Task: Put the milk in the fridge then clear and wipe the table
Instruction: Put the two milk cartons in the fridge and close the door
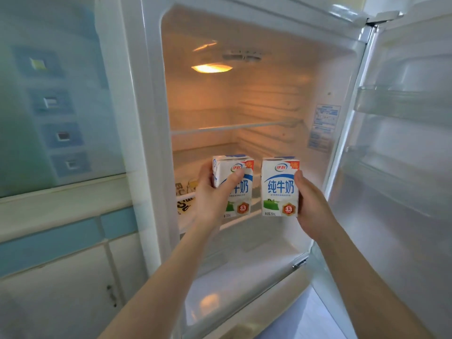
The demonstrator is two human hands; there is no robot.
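Two bare forearms extended toward open fridge (146, 118). Left grip (215, 192) wrapped round left milk carton (244, 196), thumb laid across front. Right grip (310, 206) closed on right milk carton (278, 187) from its right side. Two cartons counted, held upright, side by side, apart, at fridge opening. Blurred packets (186, 192) seen behind, at lower shelf's left edge. Lamp (211, 68) lit at back.

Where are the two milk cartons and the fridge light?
left milk carton (242, 192): head view, front face, on the blue lettering.
right milk carton (280, 188): head view, centre of front face.
fridge light (211, 68): head view, middle of the lit lamp.
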